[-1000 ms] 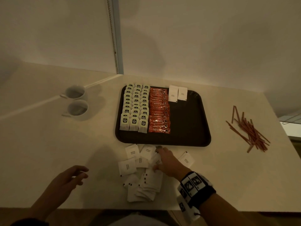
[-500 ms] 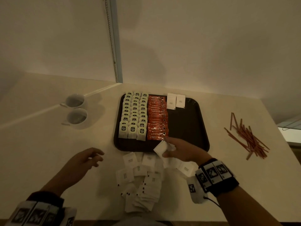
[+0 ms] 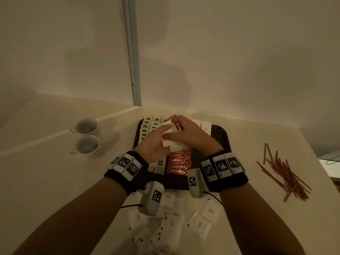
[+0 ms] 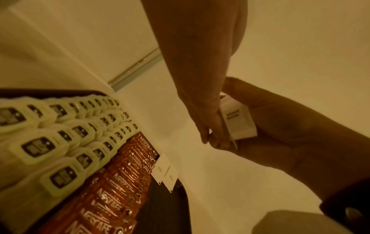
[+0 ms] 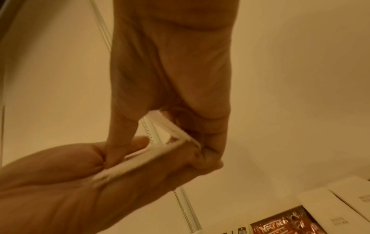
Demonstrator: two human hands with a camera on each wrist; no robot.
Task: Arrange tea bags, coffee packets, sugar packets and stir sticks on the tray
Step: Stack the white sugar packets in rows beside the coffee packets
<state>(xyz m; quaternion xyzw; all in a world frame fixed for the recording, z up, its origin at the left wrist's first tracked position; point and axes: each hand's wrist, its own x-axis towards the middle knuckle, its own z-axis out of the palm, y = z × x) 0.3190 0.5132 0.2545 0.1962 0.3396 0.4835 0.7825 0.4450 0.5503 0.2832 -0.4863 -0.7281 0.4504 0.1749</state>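
Both hands meet above the dark tray (image 3: 220,138) and hold a small stack of white sugar packets (image 3: 171,142) between them. My left hand (image 3: 158,138) pinches the stack from the left, and my right hand (image 3: 185,131) grips it from the right. In the left wrist view, the left fingertips (image 4: 212,139) pinch a packet (image 4: 238,120) that lies against the right hand (image 4: 280,126). On the tray lie columns of tea bags (image 3: 149,124), a row of red coffee packets (image 3: 178,164) and two sugar packets (image 3: 205,126) at the far end. The hands hide the tray's middle.
A loose pile of sugar packets (image 3: 171,227) lies on the table between the tray and the near edge. Several reddish stir sticks (image 3: 287,173) are scattered on the table to the right. Two white cups (image 3: 88,137) stand left of the tray. A wall rises just behind.
My right hand lifted sugar packets from the pile and carried them forward over the tray. My left hand came up from the table's front left and took hold of them too.
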